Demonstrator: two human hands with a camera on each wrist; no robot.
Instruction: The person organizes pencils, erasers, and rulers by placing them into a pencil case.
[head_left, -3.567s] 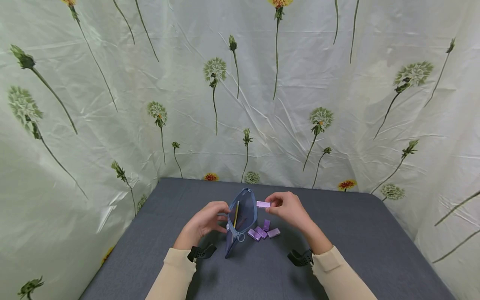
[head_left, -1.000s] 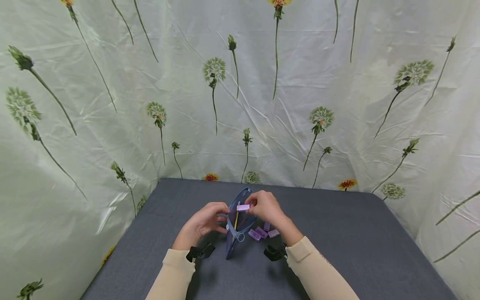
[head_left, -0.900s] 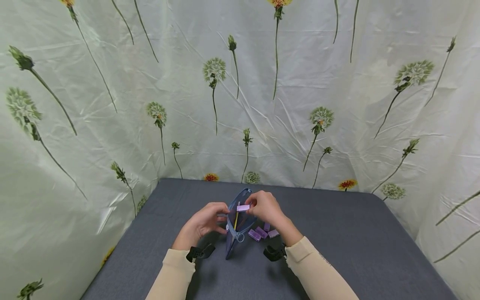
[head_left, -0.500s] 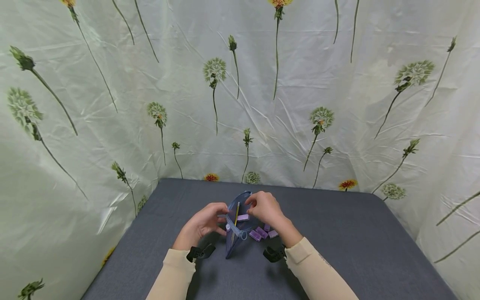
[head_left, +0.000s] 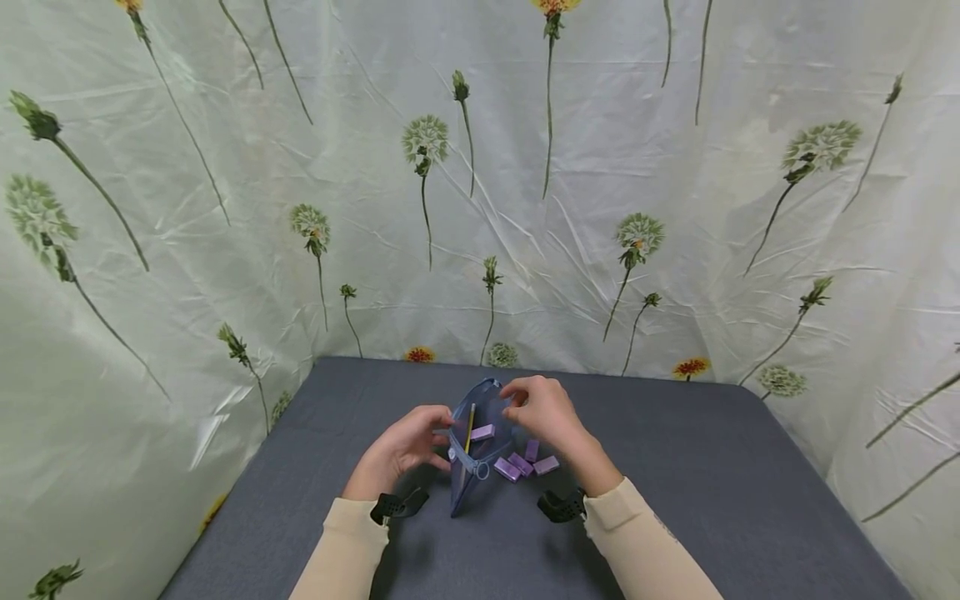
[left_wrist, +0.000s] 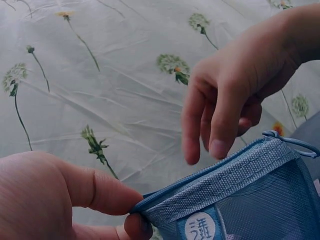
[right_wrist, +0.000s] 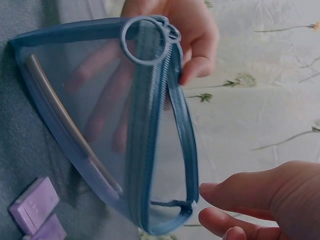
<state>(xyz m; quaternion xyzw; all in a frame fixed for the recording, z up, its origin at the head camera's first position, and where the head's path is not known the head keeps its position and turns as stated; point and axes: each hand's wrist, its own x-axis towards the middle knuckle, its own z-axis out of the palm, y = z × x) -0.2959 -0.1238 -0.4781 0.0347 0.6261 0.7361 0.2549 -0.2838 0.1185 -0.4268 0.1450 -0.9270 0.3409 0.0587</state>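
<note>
A blue mesh zip pouch (head_left: 487, 457) stands on the table with its mouth open. My left hand (left_wrist: 65, 195) pinches the pouch's rim between thumb and finger, and its other fingers lie behind the mesh in the right wrist view. Inside, a yellow pencil-like stick (head_left: 469, 429) leans beside one small purple block (head_left: 482, 432). My right hand (head_left: 551, 410) hovers at the right side of the mouth, fingers loosely bent and holding nothing. In the right wrist view, its fingertips (right_wrist: 209, 192) are just apart from the rim.
Several small purple blocks (head_left: 521, 464) lie on the dark grey table (head_left: 675, 500) right of the pouch, below my right hand. A ring zip pull (right_wrist: 145, 41) hangs at the pouch's near end. A flower-printed white curtain (head_left: 360, 167) stands behind the table.
My right hand brought a purple block over the pouch and let it go inside. It has since drawn slightly back to the right. My left hand keeps its hold on the rim.
</note>
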